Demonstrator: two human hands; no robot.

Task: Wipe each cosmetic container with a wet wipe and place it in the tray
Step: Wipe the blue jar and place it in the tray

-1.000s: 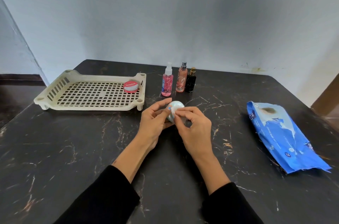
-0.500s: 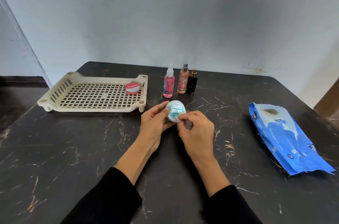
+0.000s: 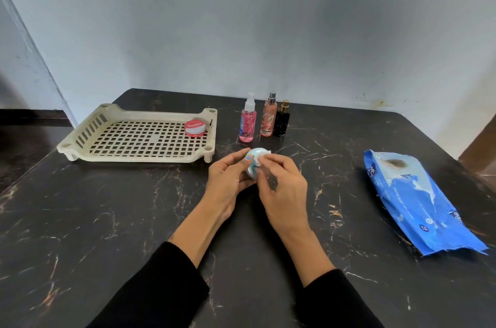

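While the left hand [image 3: 228, 180] grips a small round jar [image 3: 253, 164], the right hand [image 3: 281, 188] fingers pinch a wipe [image 3: 264, 153] against it, tray [image 3: 80, 144] at ten o'clock.

Premises appear domestic: a black marble-patterned bench [image 3: 107, 220] set into the corner of plain, scuffed pale walls [image 3: 241, 19], carrying a cream plastic tray [image 3: 80, 137], with three perfume spray bottles [image 3: 264, 119] just right of it and a blue wet-wipe pack [image 3: 418, 201] farther right.
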